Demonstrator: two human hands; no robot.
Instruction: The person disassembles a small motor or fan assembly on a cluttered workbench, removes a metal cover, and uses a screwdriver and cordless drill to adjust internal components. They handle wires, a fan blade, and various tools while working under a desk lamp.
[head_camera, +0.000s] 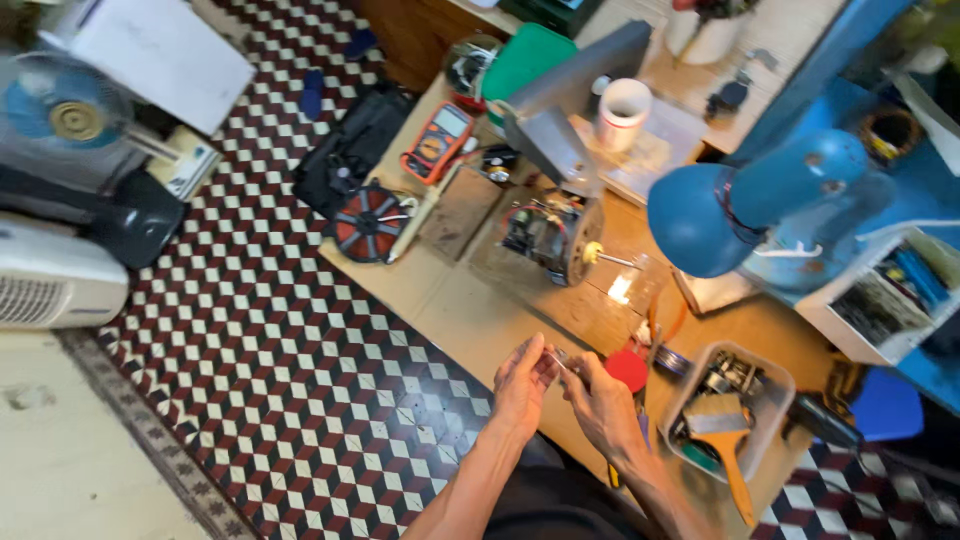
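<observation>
**Small metal part pinched between two hands at a cluttered workbench**

At the far left, a blue-bladed electric fan (60, 110) and a white slatted appliance (50, 280) are seen on the floor, which is laid with a red, black and white cube-pattern tile (280, 360). Further right, at the near corner of the wooden workbench (460, 310), a round red-and-black spoked disc (368, 222) is placed, and just behind it an orange multimeter (437, 143) is laid flat. Near the middle of the bench, an exposed fan motor (553, 235) with copper windings is set on its side, its shaft pointed to the right. Behind it, a white cup (622, 112) is stood upright.

At the front edge of the bench, the left hand (520, 385) and the right hand (600, 400) are brought together, thumbs and fingertips closed in a pinch on a small metal part (560, 358) held between them, just above the bench edge. What the part is cannot be told; it is too small. The remaining fingers are curled inward.

Just beside the right hand, a red round lid (628, 370) is laid on the bench. To the right, a clear plastic tub (770, 385) is filled with metal parts, and a paintbrush (725, 440) is rested across it. Above, a blue fan housing (750, 200) is seen, tilted.
</observation>
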